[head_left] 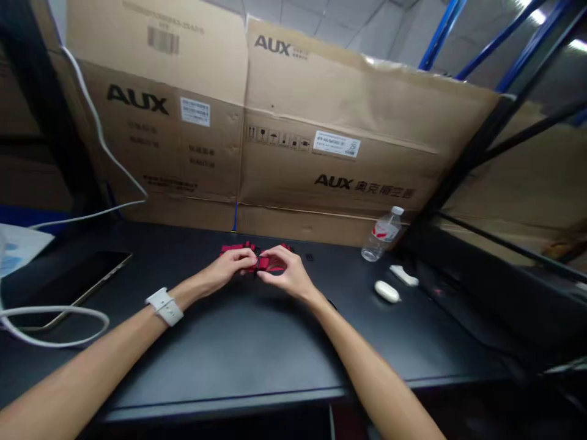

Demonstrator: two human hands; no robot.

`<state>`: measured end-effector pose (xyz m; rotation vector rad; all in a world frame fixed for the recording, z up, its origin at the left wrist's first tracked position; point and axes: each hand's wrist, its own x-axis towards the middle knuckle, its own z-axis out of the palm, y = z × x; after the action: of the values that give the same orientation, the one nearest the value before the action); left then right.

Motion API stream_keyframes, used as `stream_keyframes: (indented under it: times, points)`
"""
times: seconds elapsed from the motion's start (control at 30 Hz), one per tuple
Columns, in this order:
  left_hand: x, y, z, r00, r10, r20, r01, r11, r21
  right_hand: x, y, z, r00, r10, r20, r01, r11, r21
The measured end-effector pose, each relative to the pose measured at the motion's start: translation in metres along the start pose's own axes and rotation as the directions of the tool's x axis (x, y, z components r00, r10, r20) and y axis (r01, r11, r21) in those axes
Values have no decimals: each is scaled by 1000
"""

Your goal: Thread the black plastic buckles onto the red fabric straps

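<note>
Both hands meet over the dark table, at a red strap with a black edge or buckle point(263, 263). My left hand point(233, 264) pinches the strap's left side between thumb and fingers. From the right, my right hand point(290, 272) grips the same strap with thumb and index finger. Behind the hands lie more red and black pieces point(236, 248), partly covered by my fingers; their exact kind is unclear. A small dark piece point(310, 257) lies just right of my right hand. A white watch band point(165, 306) circles my left wrist.
Cardboard panels point(293, 165) marked AUX wall off the table's back. To the right stand a water bottle point(382, 234), a white oval object point(387, 291) and a white elongated piece point(404, 275). At left lie a tablet-like device point(87, 278) and a looped white cable point(103, 318).
</note>
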<state>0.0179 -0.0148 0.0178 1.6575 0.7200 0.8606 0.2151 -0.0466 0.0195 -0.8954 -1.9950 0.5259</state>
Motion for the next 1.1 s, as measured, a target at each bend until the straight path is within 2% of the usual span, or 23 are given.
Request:
stream_keyframes:
  times: [0.13, 0.4, 0.53, 0.63, 0.8, 0.97, 1.1]
  points:
    - [0, -4, 2, 999, -52, 5, 52, 995, -90, 1, 2, 1, 1000, -9, 9, 9, 1000, -15]
    - [-1, -3, 5, 996, -85, 8, 85, 979, -188, 1, 5, 4, 998, 68, 6, -68, 986, 153]
    - [0, -4, 1, 992, -116, -46, 101, 963, -248, 1, 10, 2, 989, 147, -3, -141, 954, 266]
    - [0, -5, -4, 988, -128, -89, 101, 960, -262, 1, 14, -1, 979, 203, -9, -192, 939, 286]
    - [4, -10, -8, 988, -98, -123, 77, 983, -167, 1, 16, 3, 987, 162, -15, -154, 960, 235]
    - [6, -14, -16, 984, -99, -149, 90, 994, -65, 3, 16, 6, 995, 80, -59, -78, 996, 33]
    - [7, -15, -28, 983, -65, -169, 98, 977, 191, 5, 19, 4, 999, 33, -36, -36, 995, -91]
